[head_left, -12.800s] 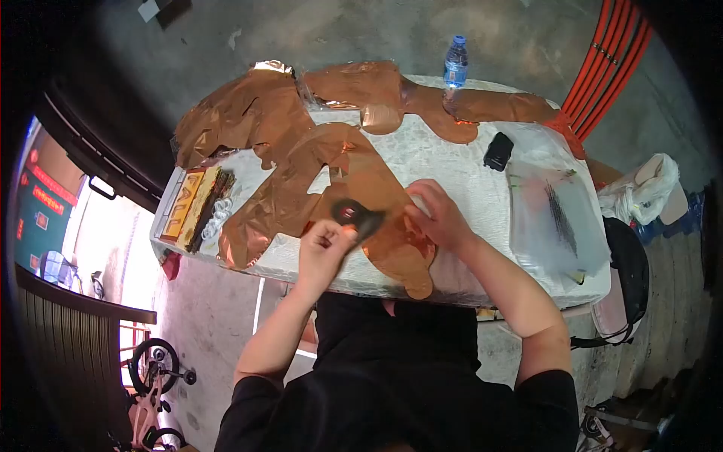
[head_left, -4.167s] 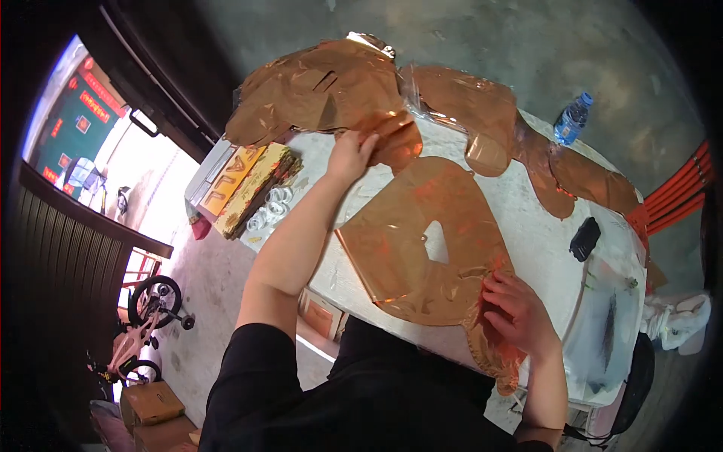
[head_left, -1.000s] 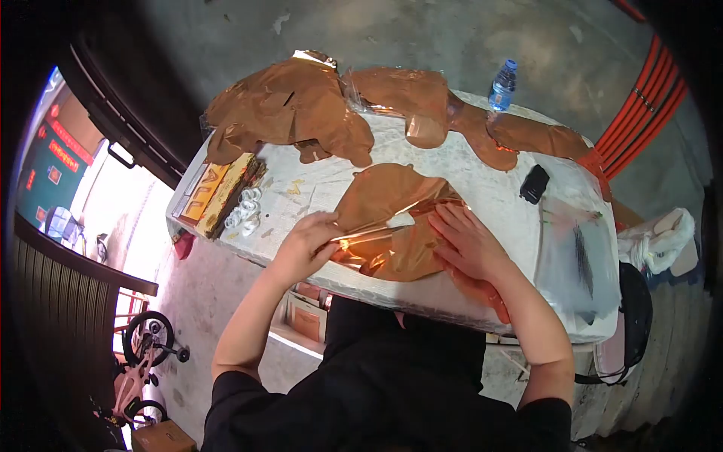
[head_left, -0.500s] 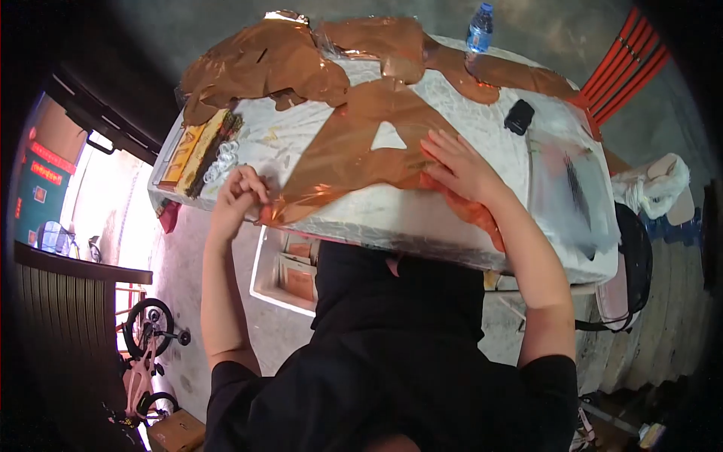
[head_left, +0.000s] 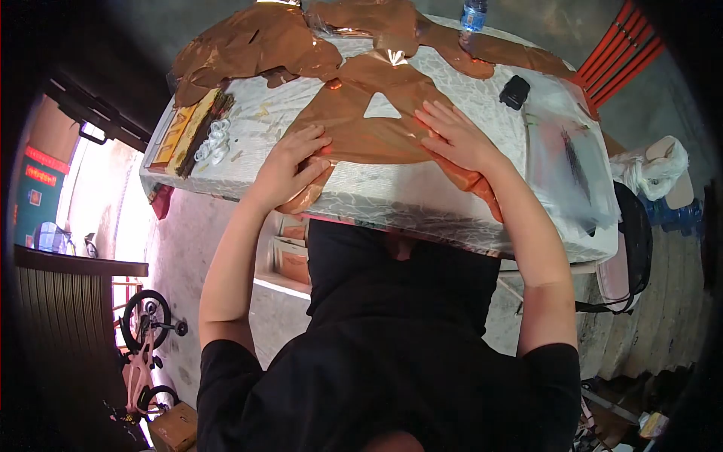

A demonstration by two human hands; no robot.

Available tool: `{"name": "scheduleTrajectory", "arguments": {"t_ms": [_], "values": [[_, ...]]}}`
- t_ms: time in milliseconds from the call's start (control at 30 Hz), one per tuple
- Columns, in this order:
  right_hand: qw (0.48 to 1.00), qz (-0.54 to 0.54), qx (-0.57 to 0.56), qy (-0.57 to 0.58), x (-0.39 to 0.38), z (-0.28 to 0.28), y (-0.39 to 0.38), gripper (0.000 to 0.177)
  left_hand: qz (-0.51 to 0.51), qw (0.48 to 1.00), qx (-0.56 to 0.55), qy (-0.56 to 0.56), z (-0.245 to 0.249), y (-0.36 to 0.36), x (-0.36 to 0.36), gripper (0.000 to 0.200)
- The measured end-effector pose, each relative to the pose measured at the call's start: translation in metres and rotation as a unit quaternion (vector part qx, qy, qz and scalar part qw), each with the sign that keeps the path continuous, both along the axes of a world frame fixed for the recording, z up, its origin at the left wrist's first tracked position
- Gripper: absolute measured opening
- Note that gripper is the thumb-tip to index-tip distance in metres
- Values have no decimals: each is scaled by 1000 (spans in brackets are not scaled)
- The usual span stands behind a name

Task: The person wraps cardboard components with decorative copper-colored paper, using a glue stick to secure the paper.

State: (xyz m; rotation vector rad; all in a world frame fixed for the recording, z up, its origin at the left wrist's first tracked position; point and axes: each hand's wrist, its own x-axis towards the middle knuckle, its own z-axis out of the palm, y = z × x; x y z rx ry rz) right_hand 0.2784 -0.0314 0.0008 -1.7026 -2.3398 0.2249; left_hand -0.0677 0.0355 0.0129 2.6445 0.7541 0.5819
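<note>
A flat copper-coloured foil balloon (head_left: 365, 139), shaped like a letter A with a triangular hole, lies on the table in front of me. My left hand (head_left: 288, 167) rests on its left leg, fingers stretched out and slightly curved, palm down. On the right leg, my right hand (head_left: 465, 143) lies flat with its fingers spread. Both leg ends bend toward the table's near edge, and the right one hangs down under my wrist. Wrinkles and a bright glint show at the balloon's top.
More flat copper foil pieces (head_left: 256, 49) cover the table's far side. A water bottle (head_left: 473, 15), a black object (head_left: 515, 92), clear plastic bags (head_left: 557, 166), a coil of white ribbon (head_left: 214, 142) and a yellow box (head_left: 175, 135) lie around on the white tablecloth (head_left: 392, 188).
My left hand has gone from a pinch at the balloon's left corner to lying open on its left leg, farther right and up. My right hand stays on the right leg.
</note>
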Motion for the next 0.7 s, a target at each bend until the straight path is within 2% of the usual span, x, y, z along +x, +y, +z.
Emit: {"name": "scheduleTrajectory", "arguments": {"t_ms": [700], "values": [[999,14,47,19,5,-9,5,58,33,999,-7,-29,-5,1,4,39]]}}
